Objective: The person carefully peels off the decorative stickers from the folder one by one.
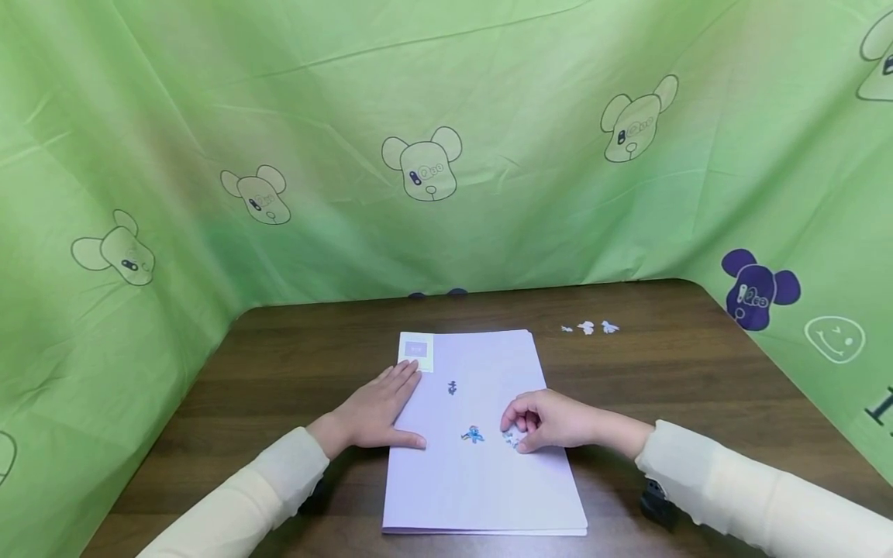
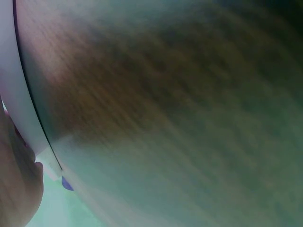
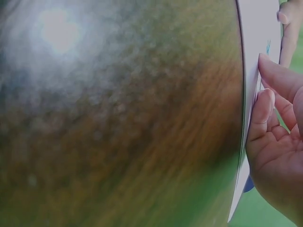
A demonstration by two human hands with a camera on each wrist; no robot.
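Note:
A stack of white paper sheets point(image 1: 481, 496) lies on the wooden table. My left hand point(image 1: 380, 407) rests flat on its left edge, thumb spread and fingertips near the pale corner label. With curled fingers and thumb, my right hand point(image 1: 547, 420) pinches a small white-and-blue paper cutout point(image 1: 512, 437) at the sheet's right side, partly hidden by the fingers. Left of it on the sheet is a small blue figure point(image 1: 473, 435), and higher up a small dark figure point(image 1: 452, 387). In the right wrist view, thumb and fingertips point(image 3: 263, 105) are right at the paper.
Several small pale cutouts point(image 1: 587, 328) lie on the dark wooden table point(image 1: 307, 349) beyond the paper's upper right corner. A pale label point(image 1: 426, 366) is at the sheet's upper left. Green printed cloth point(image 1: 335, 232) surrounds the table's back and sides.

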